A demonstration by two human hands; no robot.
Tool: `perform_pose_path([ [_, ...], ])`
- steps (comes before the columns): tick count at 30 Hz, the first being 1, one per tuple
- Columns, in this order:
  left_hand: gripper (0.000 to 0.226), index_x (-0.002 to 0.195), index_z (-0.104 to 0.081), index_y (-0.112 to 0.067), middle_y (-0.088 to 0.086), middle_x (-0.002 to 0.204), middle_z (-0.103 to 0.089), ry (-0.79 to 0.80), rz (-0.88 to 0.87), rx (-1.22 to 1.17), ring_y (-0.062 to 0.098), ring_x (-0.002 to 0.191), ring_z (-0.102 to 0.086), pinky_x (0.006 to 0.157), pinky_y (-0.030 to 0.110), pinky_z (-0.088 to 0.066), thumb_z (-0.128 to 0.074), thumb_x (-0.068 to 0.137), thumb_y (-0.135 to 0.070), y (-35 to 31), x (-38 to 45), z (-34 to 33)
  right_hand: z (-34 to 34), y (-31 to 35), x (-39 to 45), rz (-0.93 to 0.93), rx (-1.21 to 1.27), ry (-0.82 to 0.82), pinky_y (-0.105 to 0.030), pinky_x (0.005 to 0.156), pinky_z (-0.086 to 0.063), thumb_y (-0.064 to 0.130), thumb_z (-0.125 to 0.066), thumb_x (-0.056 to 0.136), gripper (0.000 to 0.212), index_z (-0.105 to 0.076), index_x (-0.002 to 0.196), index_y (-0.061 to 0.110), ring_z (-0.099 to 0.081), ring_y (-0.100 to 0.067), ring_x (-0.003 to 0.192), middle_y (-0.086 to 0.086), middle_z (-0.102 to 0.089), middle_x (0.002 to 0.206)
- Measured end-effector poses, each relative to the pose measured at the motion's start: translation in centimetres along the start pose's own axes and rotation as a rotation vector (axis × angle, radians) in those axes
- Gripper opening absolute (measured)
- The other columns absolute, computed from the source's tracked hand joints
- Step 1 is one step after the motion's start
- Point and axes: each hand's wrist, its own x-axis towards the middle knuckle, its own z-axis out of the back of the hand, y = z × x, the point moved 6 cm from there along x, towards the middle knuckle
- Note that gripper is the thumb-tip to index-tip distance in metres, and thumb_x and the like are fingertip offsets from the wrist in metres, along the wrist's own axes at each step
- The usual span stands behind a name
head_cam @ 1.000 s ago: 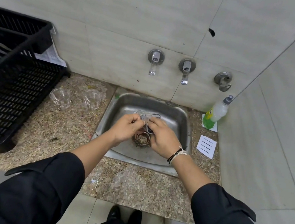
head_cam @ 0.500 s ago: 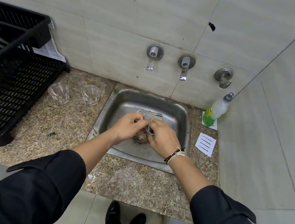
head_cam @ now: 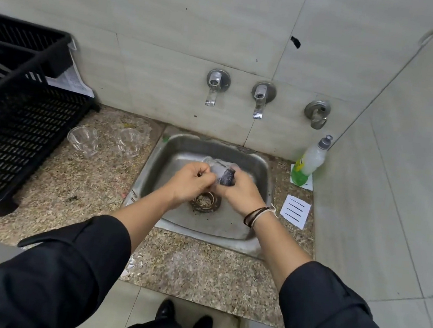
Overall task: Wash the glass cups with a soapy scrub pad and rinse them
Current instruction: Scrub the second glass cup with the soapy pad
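Three clear glass cups are in view. Two stand on the speckled granite counter (head_cam: 73,188) left of centre: one clear glass cup (head_cam: 83,140) nearer the black plastic slatted dish rack (head_cam: 7,118), and a second clear glass cup (head_cam: 128,141) just beside the small stainless steel sink (head_cam: 228,229). The third glass cup (head_cam: 216,166) is over the sink at centre frame, its outline hard to make out. The left hand (head_cam: 189,183) curls its fingers round it. The right hand (head_cam: 239,192) grips one dark scrub pad (head_cam: 226,177) pressed against the cup. Three metal wall fittings sit above. One green-and-white soap bottle (head_cam: 308,163) stands at centre right. The rack is cut off at the left edge.
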Motion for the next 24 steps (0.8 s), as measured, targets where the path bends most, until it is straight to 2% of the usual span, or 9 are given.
perform_pose_path([
  [2, 0.024, 0.058, -0.049, -0.024, 0.002, 0.067, -0.049, 0.012, 0.004, 0.003, 0.021, 0.076, -0.049, 0.091, 0.061, -0.055, -0.064, 0.072, -0.036, 0.2, 0.5, 0.1, 0.4, 0.1, 0.2, 0.072, -0.009, -0.018, -0.033, 0.078, -0.053, 0.034, -0.079, 0.074, 0.039, -0.066, 0.107, 0.017, -0.067, -0.015, 0.090, 0.003, -0.071, 0.097],
  [4, 0.024, 0.062, -0.048, -0.023, 0.009, 0.073, -0.049, 0.023, 0.010, -0.037, 0.024, 0.080, -0.054, 0.094, 0.070, -0.050, -0.066, 0.075, -0.033, -0.2, 0.6, 0.3, 0.5, 1.4, -0.4, 0.331, -0.374, -0.025, -0.038, 0.074, -0.050, 0.012, -0.069, 0.079, 0.016, -0.064, 0.094, 0.010, -0.061, -0.025, 0.088, -0.006, -0.067, 0.095],
  [7, 0.026, 0.069, -0.047, -0.012, 0.009, 0.071, -0.049, 0.008, 0.011, -0.112, 0.022, 0.079, -0.061, 0.100, 0.063, -0.051, -0.065, 0.088, -0.013, -0.9, 0.3, 0.1, 0.4, 2.0, -0.9, 0.600, -0.723, -0.058, -0.039, 0.089, -0.051, 0.000, -0.062, 0.079, 0.028, -0.066, 0.107, 0.006, -0.057, -0.031, 0.109, -0.010, -0.062, 0.118],
  [12, 0.035, 0.062, -0.047, -0.017, 0.007, 0.071, -0.062, -0.042, -0.008, -0.123, 0.025, 0.081, -0.062, 0.095, 0.053, -0.055, -0.058, 0.092, -0.001, 0.0, 0.4, 0.6, -0.4, 1.0, 0.8, 0.165, -0.229, -0.009, -0.036, 0.076, -0.051, 0.028, -0.070, 0.086, 0.043, -0.052, 0.122, 0.014, -0.062, -0.023, 0.090, -0.004, -0.067, 0.103],
  [13, 0.036, 0.063, -0.046, -0.016, 0.010, 0.073, -0.060, -0.045, -0.018, -0.134, 0.025, 0.082, -0.062, 0.094, 0.050, -0.056, -0.056, 0.093, 0.002, 0.0, 0.4, 1.0, -0.6, 1.5, 0.7, 0.199, -0.232, -0.006, -0.037, 0.076, -0.051, 0.029, -0.070, 0.087, 0.041, -0.052, 0.121, 0.014, -0.061, -0.022, 0.088, -0.004, -0.067, 0.102],
  [17, 0.038, 0.063, -0.053, -0.014, 0.013, 0.077, -0.063, -0.003, -0.002, -0.157, 0.025, 0.083, -0.069, 0.089, 0.041, -0.060, -0.053, 0.097, 0.003, 0.4, 0.7, 2.9, -1.5, 2.7, 0.1, 0.745, -0.794, -0.039, -0.043, 0.094, -0.053, 0.010, -0.067, 0.085, 0.031, -0.063, 0.115, 0.007, -0.059, -0.031, 0.111, -0.011, -0.062, 0.122],
  [19, 0.039, 0.063, -0.057, -0.015, 0.010, 0.077, -0.070, 0.011, 0.023, -0.169, 0.028, 0.086, -0.072, 0.090, 0.041, -0.060, -0.054, 0.098, 0.001, 0.7, 1.1, 3.8, -2.0, 3.2, 0.3, 0.846, -0.968, -0.078, -0.041, 0.100, -0.052, 0.008, -0.066, 0.083, 0.036, -0.064, 0.120, 0.008, -0.056, -0.031, 0.123, -0.010, -0.061, 0.130],
  [21, 0.038, 0.064, -0.052, -0.014, 0.009, 0.074, -0.068, 0.001, 0.016, -0.174, 0.028, 0.083, -0.071, 0.086, 0.039, -0.061, -0.055, 0.099, 0.000, 0.8, 1.7, 4.3, -2.5, 4.1, 1.8, 0.654, -0.768, -0.074, -0.038, 0.088, -0.053, 0.007, -0.068, 0.083, 0.032, -0.062, 0.114, 0.011, -0.061, -0.032, 0.113, -0.008, -0.064, 0.117],
  [24, 0.039, 0.059, -0.046, -0.019, 0.009, 0.067, -0.051, -0.068, -0.059, -0.126, 0.024, 0.072, -0.056, 0.076, 0.036, -0.057, -0.061, 0.093, -0.005, 1.6, 2.6, 5.8, -3.9, 4.4, 4.0, 0.040, 0.073, 0.127, -0.026, 0.079, -0.048, 0.013, -0.070, 0.078, 0.044, -0.060, 0.120, 0.010, -0.064, -0.021, 0.100, 0.000, -0.067, 0.106],
])
